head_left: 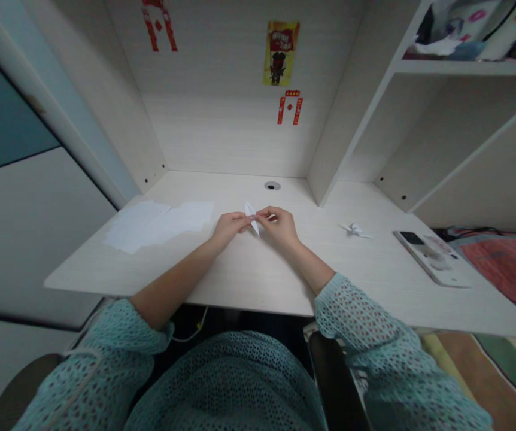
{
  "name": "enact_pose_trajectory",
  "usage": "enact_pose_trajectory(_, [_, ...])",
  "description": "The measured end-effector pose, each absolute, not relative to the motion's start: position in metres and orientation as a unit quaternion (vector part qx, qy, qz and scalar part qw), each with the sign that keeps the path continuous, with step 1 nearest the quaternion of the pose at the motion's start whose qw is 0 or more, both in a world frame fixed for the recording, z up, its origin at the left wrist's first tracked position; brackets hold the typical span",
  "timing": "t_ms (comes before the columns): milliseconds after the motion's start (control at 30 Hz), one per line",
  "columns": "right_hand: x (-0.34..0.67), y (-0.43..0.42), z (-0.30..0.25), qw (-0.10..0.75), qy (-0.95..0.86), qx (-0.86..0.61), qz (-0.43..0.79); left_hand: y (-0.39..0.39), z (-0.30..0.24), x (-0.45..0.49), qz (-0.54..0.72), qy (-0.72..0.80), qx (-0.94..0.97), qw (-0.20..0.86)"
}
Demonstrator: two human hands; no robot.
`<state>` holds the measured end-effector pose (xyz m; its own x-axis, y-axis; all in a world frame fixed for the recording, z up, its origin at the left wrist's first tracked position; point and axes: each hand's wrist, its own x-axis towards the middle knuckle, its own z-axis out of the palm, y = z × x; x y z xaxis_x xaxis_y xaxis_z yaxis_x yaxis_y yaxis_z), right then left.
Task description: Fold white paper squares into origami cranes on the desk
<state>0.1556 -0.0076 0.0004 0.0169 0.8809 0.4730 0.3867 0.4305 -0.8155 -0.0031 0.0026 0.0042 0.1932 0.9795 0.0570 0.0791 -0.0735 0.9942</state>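
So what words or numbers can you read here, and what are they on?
None reads clearly enough to quote.
Yellow poster: writing on its red patch, too blurred.
Lower red sticker: tiny characters, too small.
Upper red sticker: cut off by the picture's edge, too blurred.
White phone: no letters I can make out.
Folded paper in the hands: no writing shows.

hands (229, 226) (281, 225): 2 | folded papers (255, 227) (355, 230): 2 | phone (433, 258): 1 | yellow poster (281, 54): 1 | grommet (272, 186): 1

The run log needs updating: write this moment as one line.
left hand, right hand: both pinching folded paper | left side: white sheets | right side: folded piece, phone
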Motion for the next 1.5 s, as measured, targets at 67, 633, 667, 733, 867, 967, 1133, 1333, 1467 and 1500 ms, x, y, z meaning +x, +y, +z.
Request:
enact_pose_trajectory(67, [0.154,-0.007,0.000,0.540,-0.644,-0.461,0.285,0.004,0.003,-0.004,0.454,0.453,0.563,0.521])
enact_pose_trajectory(633, [0.142,-0.008,-0.009,0.504,-0.582,-0.415,0.484,0.001,0.004,-0.002,0.526,0.410,0.551,0.501])
enact_pose_trajectory(667, [0.142,-0.008,-0.009,0.503,-0.583,-0.416,0.484,0.000,0.004,-0.002,0.529,0.408,0.547,0.505])
enact_pose_trajectory(733, [0.141,-0.008,-0.010,0.504,-0.586,-0.422,0.473,0.000,0.003,0.000,0.534,0.418,0.537,0.503])
enact_pose_trajectory(867, [0.141,-0.007,-0.013,0.508,-0.604,-0.435,0.434,-0.001,0.004,0.001,0.549,0.438,0.519,0.488])
enact_pose_trajectory(967, [0.141,-0.006,-0.015,0.506,-0.617,-0.430,0.422,0.000,0.002,0.002,0.557,0.429,0.513,0.492])
enact_pose_trajectory(1133, [0.142,-0.007,-0.013,0.504,-0.619,-0.422,0.430,0.003,0.000,0.000,0.555,0.421,0.523,0.491])
enact_pose_trajectory(1333, [0.145,-0.006,-0.009,0.491,-0.597,-0.410,0.485,0.008,0.000,-0.004,0.553,0.436,0.515,0.488])
enact_pose_trajectory(1467, [0.144,-0.006,-0.011,0.499,-0.597,-0.412,0.474,0.008,0.000,-0.004,0.547,0.423,0.521,0.501])
enact_pose_trajectory(1500, [0.143,-0.007,-0.011,0.509,-0.603,-0.416,0.452,0.007,0.001,-0.003,0.546,0.419,0.518,0.508])
